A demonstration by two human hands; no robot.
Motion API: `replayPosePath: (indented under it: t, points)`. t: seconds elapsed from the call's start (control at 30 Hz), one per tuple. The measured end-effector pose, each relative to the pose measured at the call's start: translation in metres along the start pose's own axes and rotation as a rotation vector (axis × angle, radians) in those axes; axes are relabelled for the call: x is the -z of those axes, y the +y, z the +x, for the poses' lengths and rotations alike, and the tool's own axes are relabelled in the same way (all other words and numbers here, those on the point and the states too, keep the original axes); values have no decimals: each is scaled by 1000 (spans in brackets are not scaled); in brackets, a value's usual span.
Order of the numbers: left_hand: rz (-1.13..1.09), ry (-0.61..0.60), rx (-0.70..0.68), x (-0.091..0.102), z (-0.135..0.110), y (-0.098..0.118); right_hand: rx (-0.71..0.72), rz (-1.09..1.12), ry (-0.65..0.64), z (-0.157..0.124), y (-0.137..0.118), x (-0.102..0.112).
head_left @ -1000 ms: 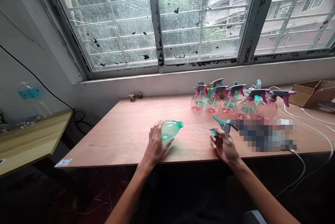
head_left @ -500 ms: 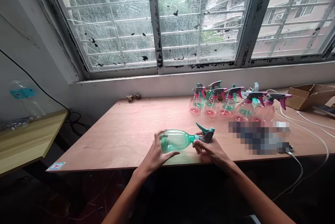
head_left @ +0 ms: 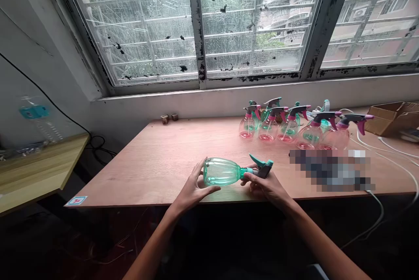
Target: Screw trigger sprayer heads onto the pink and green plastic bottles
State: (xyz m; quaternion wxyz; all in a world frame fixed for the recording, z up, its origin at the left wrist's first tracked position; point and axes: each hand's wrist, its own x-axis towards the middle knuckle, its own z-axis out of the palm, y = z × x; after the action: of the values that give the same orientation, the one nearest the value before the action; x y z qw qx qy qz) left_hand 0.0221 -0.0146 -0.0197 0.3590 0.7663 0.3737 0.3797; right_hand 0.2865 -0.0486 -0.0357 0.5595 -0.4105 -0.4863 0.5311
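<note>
A clear green spray bottle (head_left: 222,171) lies on its side just above the front edge of the wooden table (head_left: 157,162). My left hand (head_left: 193,188) cups its base, fingers wrapped round it. My right hand (head_left: 265,186) grips the teal and grey trigger head (head_left: 260,167), which sits on the bottle's neck and points right.
Several pink spray bottles with trigger heads (head_left: 288,127) stand in a group at the back right. A cardboard box (head_left: 391,116) and white cables (head_left: 389,149) lie at the far right. A lower wooden bench (head_left: 36,171) stands to the left. A window fills the wall behind.
One second ago the bottle and the trigger head were apart, one in each hand. The head has since come onto the bottle's neck and both hands hold the joined bottle.
</note>
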Motion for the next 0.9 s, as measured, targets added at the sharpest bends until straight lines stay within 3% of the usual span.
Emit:
replayPosePath:
  t: [0.1, 0.2, 0.33, 0.6, 0.77, 0.9]
  points:
    - [-10, -18, -34, 1, 1, 2, 15, -5, -16, 2, 3, 0]
    - [-167, -84, 21, -1, 0, 1, 35, 11, -21, 3, 7, 1]
    - [-293, -55, 83, -1, 0, -2, 36, 9, -23, 4, 9, 3]
    - [-199, -134, 18, 0, -2, 3, 70, 51, 14, 2, 6, 4]
    - [-240, -87, 101, 2, 0, 6, 67, 2, -17, 2, 6, 4]
    - [-256, -130, 96, 3, 0, 8, 67, -15, -15, 2, 6, 4]
